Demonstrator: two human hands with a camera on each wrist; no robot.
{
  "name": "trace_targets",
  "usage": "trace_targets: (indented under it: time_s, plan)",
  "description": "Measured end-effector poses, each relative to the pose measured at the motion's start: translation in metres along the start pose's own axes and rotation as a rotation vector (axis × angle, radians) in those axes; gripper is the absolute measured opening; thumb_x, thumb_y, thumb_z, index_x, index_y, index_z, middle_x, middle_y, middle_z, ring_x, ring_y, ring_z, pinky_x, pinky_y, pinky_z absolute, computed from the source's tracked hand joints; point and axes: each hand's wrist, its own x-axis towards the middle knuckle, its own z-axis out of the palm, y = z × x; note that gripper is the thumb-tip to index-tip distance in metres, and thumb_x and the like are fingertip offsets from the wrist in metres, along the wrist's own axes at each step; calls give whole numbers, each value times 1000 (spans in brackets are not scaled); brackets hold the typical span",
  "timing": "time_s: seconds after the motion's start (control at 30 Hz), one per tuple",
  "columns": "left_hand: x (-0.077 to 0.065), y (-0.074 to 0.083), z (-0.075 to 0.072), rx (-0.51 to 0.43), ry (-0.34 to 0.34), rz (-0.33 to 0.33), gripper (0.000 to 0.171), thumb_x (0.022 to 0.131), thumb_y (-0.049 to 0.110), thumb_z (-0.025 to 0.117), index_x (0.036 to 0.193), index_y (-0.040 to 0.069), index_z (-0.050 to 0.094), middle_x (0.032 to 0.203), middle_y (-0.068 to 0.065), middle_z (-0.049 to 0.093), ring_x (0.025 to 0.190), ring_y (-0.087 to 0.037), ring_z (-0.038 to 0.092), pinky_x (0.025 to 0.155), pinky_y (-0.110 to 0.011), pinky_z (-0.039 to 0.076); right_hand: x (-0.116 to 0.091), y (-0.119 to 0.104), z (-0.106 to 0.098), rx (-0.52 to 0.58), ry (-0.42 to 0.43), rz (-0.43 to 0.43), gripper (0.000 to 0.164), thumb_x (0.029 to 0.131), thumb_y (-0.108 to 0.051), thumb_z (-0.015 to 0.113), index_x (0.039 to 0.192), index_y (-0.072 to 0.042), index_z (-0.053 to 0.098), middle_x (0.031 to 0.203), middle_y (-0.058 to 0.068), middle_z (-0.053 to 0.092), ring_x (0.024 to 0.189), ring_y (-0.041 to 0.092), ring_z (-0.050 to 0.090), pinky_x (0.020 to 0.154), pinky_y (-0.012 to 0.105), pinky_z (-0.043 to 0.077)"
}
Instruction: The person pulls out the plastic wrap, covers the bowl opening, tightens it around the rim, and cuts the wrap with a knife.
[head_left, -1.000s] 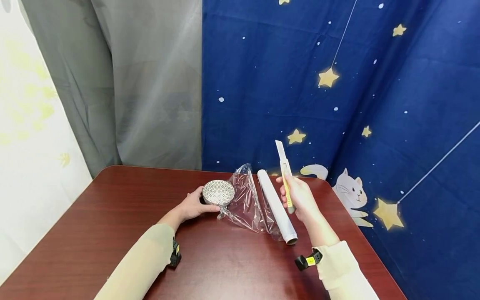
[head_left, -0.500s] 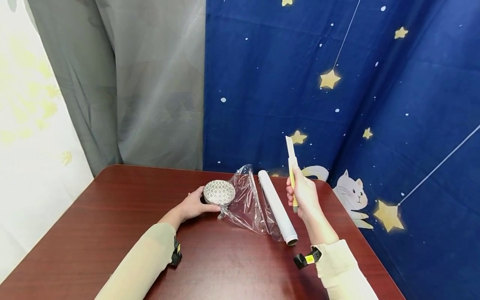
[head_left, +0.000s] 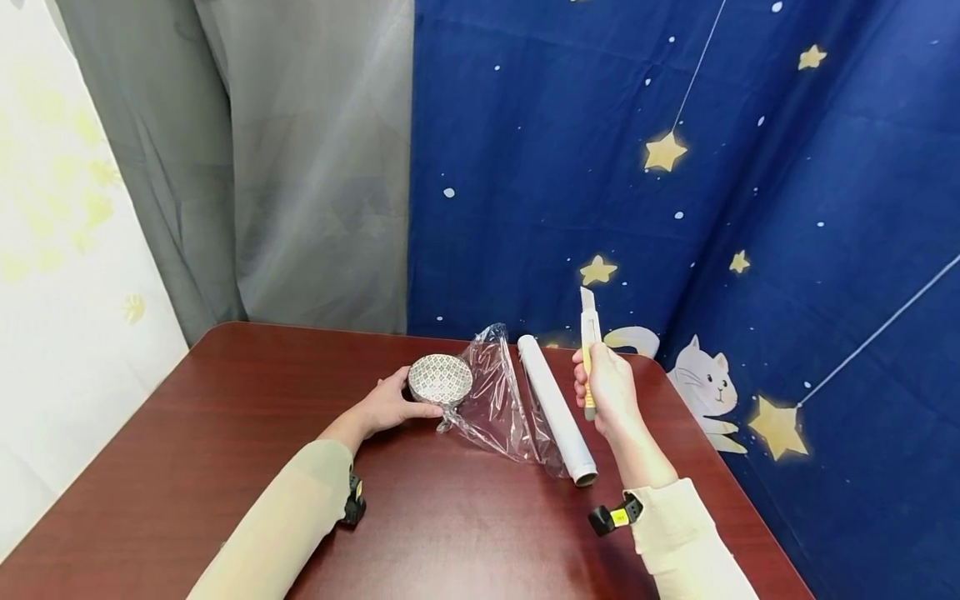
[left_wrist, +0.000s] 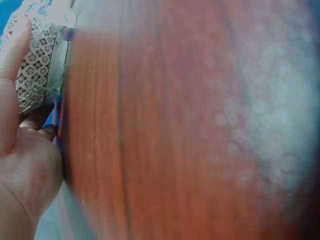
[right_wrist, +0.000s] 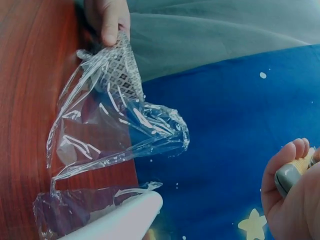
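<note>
My left hand (head_left: 386,406) holds a round patterned bowl (head_left: 440,379), fingers along its far left side and thumb at the near edge. In the left wrist view the bowl (left_wrist: 36,67) shows at the upper left beside the thumb. Clear plastic wrap (head_left: 491,408) clings around the bowl and stretches right, toward a white roll (head_left: 557,408) lying on the table. Raised to the right of the roll, my right hand (head_left: 615,390) grips a yellow and white utility knife (head_left: 591,329), its blade out and pointing up. In the right wrist view only the knife's grey end (right_wrist: 286,179) and part of its grip show.
The brown wooden table (head_left: 420,533) ends at a back edge behind the bowl and roll. Beyond it hang a grey curtain (head_left: 322,167) and a blue curtain (head_left: 540,167) with stars. Each wrist wears a small black camera.
My right hand has shifted right and turned the knife more upright; less of its blade shows now. The left hand stays on the bowl, and the wrap and roll lie as before.
</note>
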Motion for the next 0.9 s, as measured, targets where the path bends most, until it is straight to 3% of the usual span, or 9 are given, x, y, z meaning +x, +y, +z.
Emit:
trace_targets:
  time_s: [0.33,0.57,0.77,0.9]
  plan:
    - [0,1,-2,9,-10,12,105,86,47,94,162,0,40,165,-23,51,162,-43,36,133,-73,-5,0,4,3,26,-68,-23,35,120,-26,30,128,-4,56,74,-5,56,56,9,51,51,20,48]
    - [4,-2,-1,11,-11,10,106,86,50,94,163,2,39,166,-22,50,163,-42,36,133,-73,-6,4,8,1,62,-104,-11,35,117,-15,28,143,1,47,80,-2,56,61,10,53,56,21,51]
    - [5,-1,0,8,-6,3,105,86,49,94,163,2,40,166,-21,51,164,-42,34,133,-72,-5,11,13,-3,82,-98,-10,31,117,-11,28,141,-1,45,80,-3,56,62,10,54,57,22,51]
    - [4,-2,-2,9,-4,-5,105,86,48,94,163,2,40,166,-21,51,164,-42,34,134,-72,-6,22,19,-9,31,-56,-27,26,113,-6,31,136,-1,42,86,-1,63,66,9,59,60,22,55]
